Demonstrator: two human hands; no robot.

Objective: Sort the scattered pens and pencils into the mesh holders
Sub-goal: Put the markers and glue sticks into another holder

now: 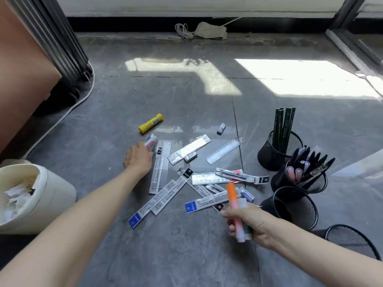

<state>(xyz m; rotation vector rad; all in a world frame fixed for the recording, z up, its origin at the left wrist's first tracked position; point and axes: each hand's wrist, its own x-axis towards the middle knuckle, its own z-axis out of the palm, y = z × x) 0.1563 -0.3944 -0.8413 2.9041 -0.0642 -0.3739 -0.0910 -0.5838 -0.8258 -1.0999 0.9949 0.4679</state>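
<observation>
mid-gathering: right hand fingers wrap a marker bundle near the mesh holders at right, left hand covers a red-and-white tube on the floor, grip hidden; next, the bundle wants dropping into the empty holder.

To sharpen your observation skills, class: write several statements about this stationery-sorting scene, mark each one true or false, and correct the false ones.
1. The right hand grips an orange-capped marker. True.
2. The yellow glue stick stands in a holder. False: it lies on the floor.
3. The farthest mesh holder contains dark green pencils. True.
4. The left hand grips a holder. False: it reaches a red-and-white tube on the floor.
</observation>
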